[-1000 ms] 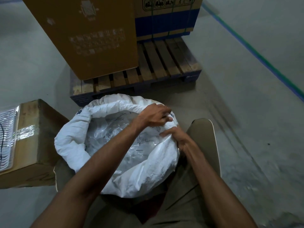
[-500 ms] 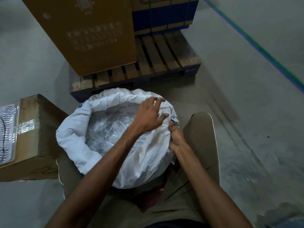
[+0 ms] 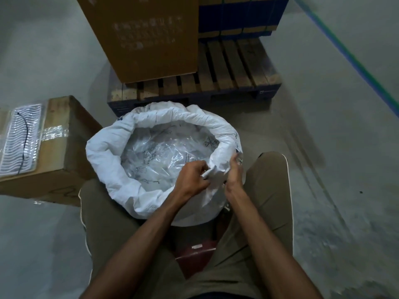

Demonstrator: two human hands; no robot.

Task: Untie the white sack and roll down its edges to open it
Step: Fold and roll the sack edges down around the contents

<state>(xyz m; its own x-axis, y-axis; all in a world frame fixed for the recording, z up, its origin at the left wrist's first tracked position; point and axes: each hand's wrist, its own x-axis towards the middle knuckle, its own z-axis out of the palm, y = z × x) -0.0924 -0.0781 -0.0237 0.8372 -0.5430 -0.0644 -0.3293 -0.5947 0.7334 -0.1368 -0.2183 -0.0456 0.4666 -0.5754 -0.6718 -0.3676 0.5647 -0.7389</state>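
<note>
The white sack [image 3: 103,156] stands on the floor between my knees, its mouth wide open. Its edge is rolled into a thick ring all round. Inside lies a clear plastic liner [image 3: 155,156] with dark print. My left hand [image 3: 192,180] pinches a fold of the rim at the near right side. My right hand [image 3: 235,171] grips the same stretch of rim from the outside, fingers curled over the fabric. Both forearms reach in from the bottom of the view.
A wooden pallet [image 3: 226,67] lies just beyond the sack with a tall cardboard box [image 3: 146,33] and a blue-banded box [image 3: 241,16] on it. A taped carton [image 3: 54,152] with a plastic tray [image 3: 21,139] sits left. A blue-green floor line [image 3: 354,63] runs at right.
Both hands slid along the rim from the far right toward me. The flap that covered the near right side is now rolled down, and more of the liner shows.
</note>
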